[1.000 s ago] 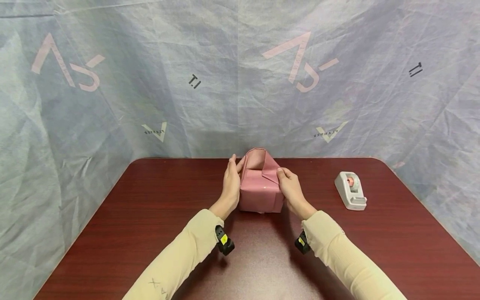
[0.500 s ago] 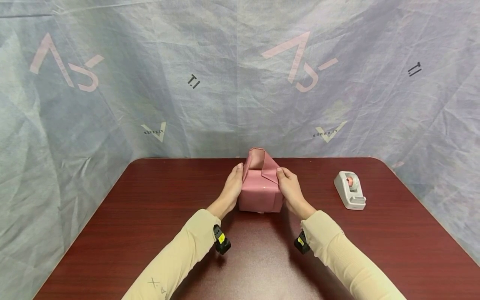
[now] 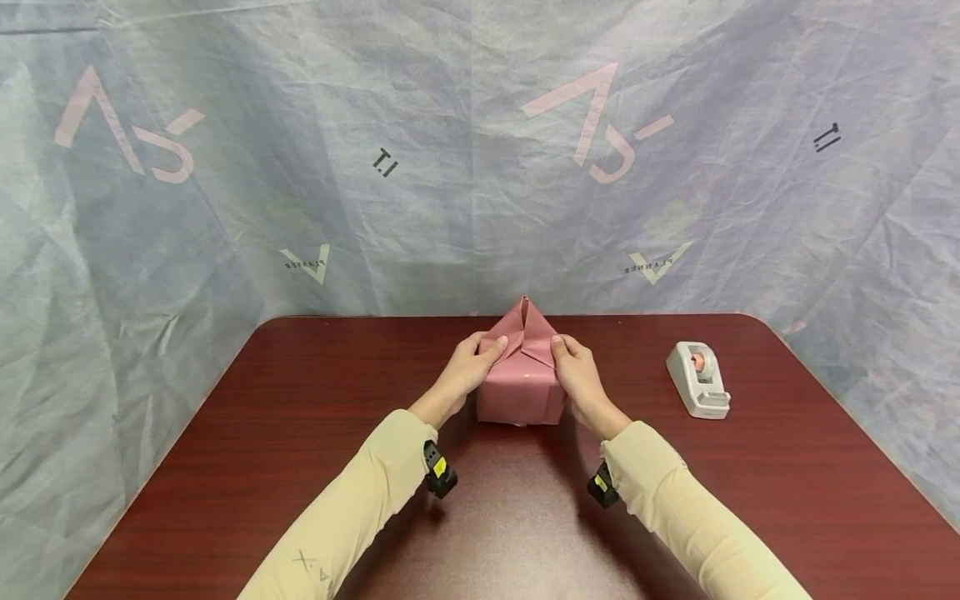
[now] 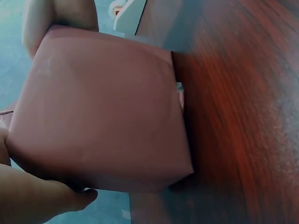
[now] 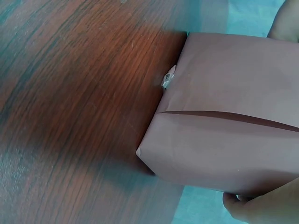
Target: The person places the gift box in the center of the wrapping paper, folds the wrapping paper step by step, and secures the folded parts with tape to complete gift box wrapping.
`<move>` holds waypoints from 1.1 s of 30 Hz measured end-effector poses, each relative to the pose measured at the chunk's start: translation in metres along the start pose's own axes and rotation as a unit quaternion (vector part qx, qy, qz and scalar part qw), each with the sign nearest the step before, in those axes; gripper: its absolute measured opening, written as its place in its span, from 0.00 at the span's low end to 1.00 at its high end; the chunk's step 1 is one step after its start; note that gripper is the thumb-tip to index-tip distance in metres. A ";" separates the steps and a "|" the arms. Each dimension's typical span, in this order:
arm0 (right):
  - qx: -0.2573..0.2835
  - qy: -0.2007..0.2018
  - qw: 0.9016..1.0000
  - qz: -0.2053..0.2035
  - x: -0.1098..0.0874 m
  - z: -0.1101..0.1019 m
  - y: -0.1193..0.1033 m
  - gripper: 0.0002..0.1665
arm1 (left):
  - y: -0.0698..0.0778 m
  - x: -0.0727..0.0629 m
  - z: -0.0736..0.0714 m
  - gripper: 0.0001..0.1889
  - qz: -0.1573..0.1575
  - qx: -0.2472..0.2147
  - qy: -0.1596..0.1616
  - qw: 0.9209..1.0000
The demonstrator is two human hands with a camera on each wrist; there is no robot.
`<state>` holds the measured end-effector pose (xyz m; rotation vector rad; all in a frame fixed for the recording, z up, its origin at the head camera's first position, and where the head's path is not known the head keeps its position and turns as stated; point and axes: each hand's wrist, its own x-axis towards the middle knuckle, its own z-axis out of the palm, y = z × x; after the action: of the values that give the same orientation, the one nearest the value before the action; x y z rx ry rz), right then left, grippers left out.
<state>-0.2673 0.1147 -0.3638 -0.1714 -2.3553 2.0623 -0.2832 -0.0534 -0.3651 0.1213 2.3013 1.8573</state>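
Observation:
A box wrapped in pink paper stands on the table in the head view, its top paper folded into a peak with a narrow slit. My left hand grips the left side, thumb pressing the left flap inward on top. On the right side my right hand holds the other folded flap, thumb uppermost. The left wrist view shows the smooth near face of the box. In the right wrist view, a paper seam gapes slightly along that face. Most fingers are hidden behind the box.
A white tape dispenser stands to the right on the dark red wooden table. A grey printed cloth hangs behind the table and along both sides. A small taped scrap sticks out at the box's bottom edge.
My left hand has gone from lying flat along the box's side to folding the left flap inward. The wide top opening has narrowed to a slit. My right hand has stayed put.

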 end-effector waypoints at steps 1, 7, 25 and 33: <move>-0.001 -0.001 1.000 0.000 0.000 0.000 0.000 0.22 | 0.000 0.000 0.000 0.23 -0.005 -0.004 0.003 1.000; -0.004 -0.001 1.000 -0.003 0.000 -0.001 0.000 0.22 | 0.000 0.007 -0.004 0.22 -0.046 -0.038 0.005 0.998; -0.017 0.006 1.000 0.002 0.001 -0.001 0.000 0.22 | 0.003 0.017 -0.006 0.32 -0.067 -0.026 -0.013 0.997; -0.009 -0.011 1.000 0.011 0.002 -0.004 -0.001 0.22 | 0.006 0.020 -0.003 0.26 -0.069 -0.034 -0.028 0.997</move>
<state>-0.2690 0.1189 -0.3624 -0.1754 -2.3947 2.0643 -0.3037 -0.0518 -0.3602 0.0033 2.1498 1.8361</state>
